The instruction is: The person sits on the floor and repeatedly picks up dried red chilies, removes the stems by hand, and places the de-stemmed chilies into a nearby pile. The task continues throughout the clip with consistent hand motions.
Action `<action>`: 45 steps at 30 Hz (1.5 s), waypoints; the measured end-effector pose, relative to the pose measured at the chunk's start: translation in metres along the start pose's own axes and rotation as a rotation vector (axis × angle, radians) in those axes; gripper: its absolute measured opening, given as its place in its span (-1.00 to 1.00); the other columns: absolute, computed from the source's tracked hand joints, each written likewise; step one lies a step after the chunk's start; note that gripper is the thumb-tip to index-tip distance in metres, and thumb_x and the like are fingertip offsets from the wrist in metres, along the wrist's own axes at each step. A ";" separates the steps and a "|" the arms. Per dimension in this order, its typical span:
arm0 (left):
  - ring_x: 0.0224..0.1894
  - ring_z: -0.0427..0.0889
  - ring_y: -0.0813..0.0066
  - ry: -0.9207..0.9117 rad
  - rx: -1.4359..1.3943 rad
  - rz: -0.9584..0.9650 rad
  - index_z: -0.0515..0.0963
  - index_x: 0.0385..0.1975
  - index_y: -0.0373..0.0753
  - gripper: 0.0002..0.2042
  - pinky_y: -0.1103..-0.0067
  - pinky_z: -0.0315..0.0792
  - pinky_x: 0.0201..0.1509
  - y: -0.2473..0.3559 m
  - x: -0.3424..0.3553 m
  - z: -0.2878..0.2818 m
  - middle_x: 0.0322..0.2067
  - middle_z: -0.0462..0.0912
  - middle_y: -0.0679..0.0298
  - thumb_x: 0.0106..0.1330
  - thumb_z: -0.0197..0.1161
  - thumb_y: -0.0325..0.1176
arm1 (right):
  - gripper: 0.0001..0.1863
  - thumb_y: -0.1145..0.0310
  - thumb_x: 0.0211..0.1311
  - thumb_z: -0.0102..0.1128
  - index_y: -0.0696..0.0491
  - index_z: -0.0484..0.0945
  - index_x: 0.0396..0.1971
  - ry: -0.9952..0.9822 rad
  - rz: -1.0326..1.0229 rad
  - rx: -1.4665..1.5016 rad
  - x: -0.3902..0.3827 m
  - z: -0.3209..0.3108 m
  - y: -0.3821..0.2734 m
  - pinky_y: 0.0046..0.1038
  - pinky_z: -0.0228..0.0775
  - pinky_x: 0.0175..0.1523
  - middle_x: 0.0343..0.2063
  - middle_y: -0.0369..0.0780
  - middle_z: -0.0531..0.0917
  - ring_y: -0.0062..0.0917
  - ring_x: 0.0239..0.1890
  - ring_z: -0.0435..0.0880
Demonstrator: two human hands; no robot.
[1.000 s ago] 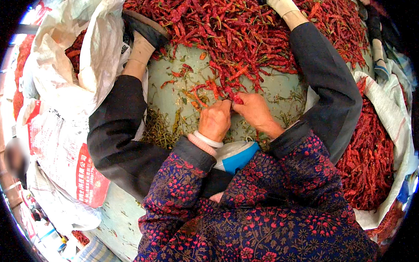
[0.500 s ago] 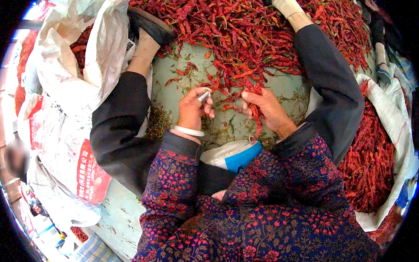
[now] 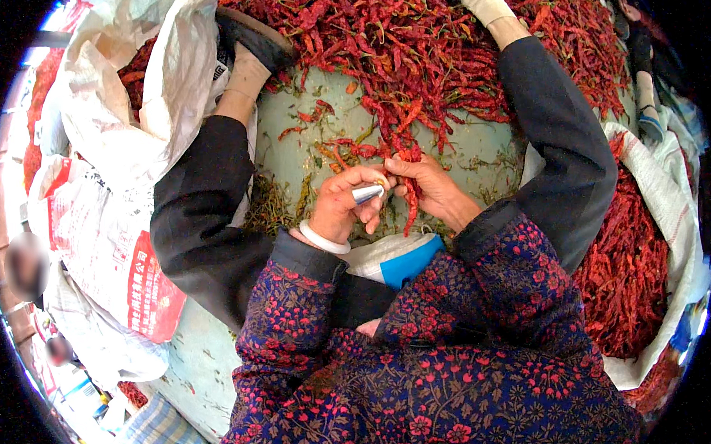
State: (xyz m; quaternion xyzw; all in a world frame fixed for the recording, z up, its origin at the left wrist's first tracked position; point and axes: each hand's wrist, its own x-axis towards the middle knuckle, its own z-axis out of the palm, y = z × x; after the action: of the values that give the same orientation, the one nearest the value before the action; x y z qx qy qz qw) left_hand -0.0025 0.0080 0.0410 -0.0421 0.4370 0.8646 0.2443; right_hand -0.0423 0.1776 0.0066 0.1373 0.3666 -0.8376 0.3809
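My left hand [image 3: 339, 204], with a white bangle and a silver metal sleeve [image 3: 366, 193] on a digit, is pinched close beside my right hand; anything between its fingertips is too small to name. My right hand [image 3: 436, 189] grips several dried red chillies [image 3: 411, 196], which dangle below the thumb. Just beyond both hands, a large heap of red chillies [image 3: 380, 41] spreads over a pale green surface [image 3: 304, 106], with loose stems [image 3: 265, 209] at the left. A white and blue pouch-like thing [image 3: 404, 263] lies below my hands, between my legs.
Crumpled white sacks [image 3: 98, 247] are on the left, a plaid cloth [image 3: 163, 428] at lower left. An open white sack [image 3: 655, 180] full of chillies is on the right. My dark-trousered legs flank the work. Another person's leg [image 3: 645, 94] shows at upper right.
My hands, together a second ago, drew apart half a second ago and are now close again. My left hand has come back rightward, toward the chillies in my right hand.
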 end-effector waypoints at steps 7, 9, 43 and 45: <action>-0.60 0.41 0.58 0.260 -0.300 0.244 0.44 -0.23 -0.31 -0.80 0.62 0.35 -0.60 0.006 -0.001 -0.032 -0.45 0.51 0.22 0.16 0.04 -0.42 | -0.88 0.53 0.05 0.15 0.21 0.49 -0.38 0.144 -0.250 -0.059 0.000 0.005 -0.011 -0.68 0.27 -0.55 -0.52 -0.24 0.57 -0.71 -0.61 0.46; -0.59 0.41 0.57 0.375 -0.253 0.275 0.42 -0.23 -0.32 -0.82 0.61 0.35 -0.58 0.013 -0.007 -0.044 -0.47 0.50 0.23 0.20 -0.02 -0.45 | -0.88 0.53 0.04 0.16 0.21 0.49 -0.39 0.192 -0.305 -0.083 -0.002 0.005 -0.014 -0.69 0.28 -0.54 -0.50 -0.22 0.58 -0.71 -0.59 0.46; -0.49 0.54 0.06 0.257 1.755 0.284 0.50 -0.45 -0.23 -0.82 0.32 0.40 -0.48 0.006 -0.028 -0.019 -0.56 0.52 0.03 -0.06 0.03 -0.59 | -0.79 0.57 0.00 0.07 0.17 0.42 -0.29 0.109 -0.724 -1.148 -0.051 0.032 -0.017 -0.47 0.42 -0.20 -0.31 -0.13 0.59 -0.40 -0.30 0.60; -0.51 0.52 0.05 0.181 1.775 0.330 0.45 -0.57 -0.24 -0.94 0.29 0.38 -0.50 0.002 -0.023 -0.011 -0.60 0.49 0.05 -0.01 0.04 -0.54 | -0.71 0.58 -0.09 0.07 0.17 0.42 -0.26 -0.015 -0.991 -1.344 -0.038 0.026 -0.005 -0.40 0.41 -0.17 -0.30 -0.09 0.56 -0.30 -0.26 0.55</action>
State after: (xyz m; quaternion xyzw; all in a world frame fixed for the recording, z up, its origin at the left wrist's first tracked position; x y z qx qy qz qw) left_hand 0.0146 -0.0109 0.0422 0.1571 0.9608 0.2273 0.0246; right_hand -0.0195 0.1817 0.0469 -0.3021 0.8037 -0.5119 -0.0286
